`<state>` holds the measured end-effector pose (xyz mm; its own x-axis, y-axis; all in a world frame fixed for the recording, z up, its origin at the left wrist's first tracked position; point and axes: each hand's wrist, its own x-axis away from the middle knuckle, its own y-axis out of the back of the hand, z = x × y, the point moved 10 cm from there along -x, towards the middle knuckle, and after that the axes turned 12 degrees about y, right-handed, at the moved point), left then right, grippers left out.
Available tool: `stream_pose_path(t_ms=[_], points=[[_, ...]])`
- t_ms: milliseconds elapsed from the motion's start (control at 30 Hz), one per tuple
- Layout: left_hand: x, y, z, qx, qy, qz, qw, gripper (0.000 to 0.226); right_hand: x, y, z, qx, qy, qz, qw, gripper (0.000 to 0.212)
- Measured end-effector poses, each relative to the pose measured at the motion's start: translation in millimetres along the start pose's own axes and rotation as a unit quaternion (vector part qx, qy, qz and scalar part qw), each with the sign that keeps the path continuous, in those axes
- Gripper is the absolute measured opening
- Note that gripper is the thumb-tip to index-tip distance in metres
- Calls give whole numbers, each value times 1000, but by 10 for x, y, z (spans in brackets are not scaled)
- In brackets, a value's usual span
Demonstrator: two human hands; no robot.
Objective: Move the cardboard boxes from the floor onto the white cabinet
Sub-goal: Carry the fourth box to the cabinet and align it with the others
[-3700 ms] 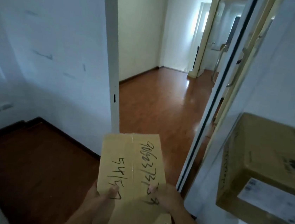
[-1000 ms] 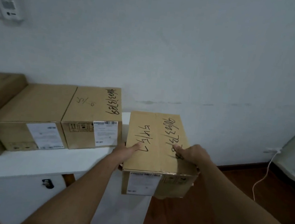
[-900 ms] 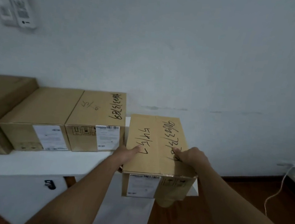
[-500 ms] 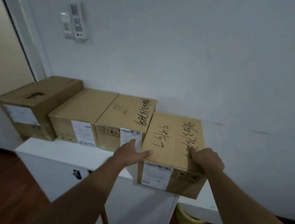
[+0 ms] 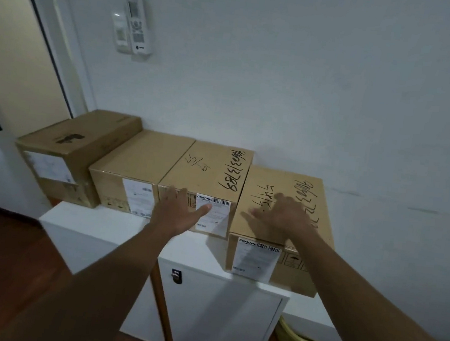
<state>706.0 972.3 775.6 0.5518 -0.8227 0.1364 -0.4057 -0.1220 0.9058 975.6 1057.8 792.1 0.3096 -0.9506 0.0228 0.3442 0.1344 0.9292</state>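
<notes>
resting unclenched atop the rightmost box (image 5: 282,227), the right hand (image 5: 280,218) is nearer than the empty left hand (image 5: 178,211), with the box's front overhanging the white cabinet (image 5: 116,225).

Four cardboard boxes (image 5: 207,168) in a row, one white cabinet (image 5: 219,307), two wall-mounted remotes (image 5: 138,26), two hands (image 5: 283,216), one yellow bin (image 5: 294,339)

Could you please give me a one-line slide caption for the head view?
Both open hands, left and right, over four cardboard boxes lined up on the white cabinet.
</notes>
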Motion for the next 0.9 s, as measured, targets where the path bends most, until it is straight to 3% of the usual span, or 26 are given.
stream_pose_path(t_ms=[100,167,367,500,633,700,767,833,900], points=[[-196,152,-5,-70,-16,-50,996,99,-28,-368,304,21,14,127,992,123],[-379,167,35,-98,-25,-48,994,96,-63,-516,387,50,-9,159,986,131],[-978,366,247,-97,-39,-27,994,88,-269,-501,479,43,-50,169,983,119],[-1539,588,503,-109,-44,-20,993,86,-821,-677,105,73,-51,162,983,140],[-1826,474,657,-117,-103,50,987,77,-824,-474,292,89,-30,136,986,121],[-1818,407,650,-134,-126,32,982,75,-769,-340,394,86,-35,118,989,118],[-1774,407,616,-160,-133,-12,978,66,-773,-325,450,94,-31,128,987,128],[-1750,402,590,-173,-143,-34,974,53,-830,-367,383,114,-27,138,984,152],[-1753,391,624,-170,-155,-38,973,49,-904,-422,355,117,-30,146,982,158]])
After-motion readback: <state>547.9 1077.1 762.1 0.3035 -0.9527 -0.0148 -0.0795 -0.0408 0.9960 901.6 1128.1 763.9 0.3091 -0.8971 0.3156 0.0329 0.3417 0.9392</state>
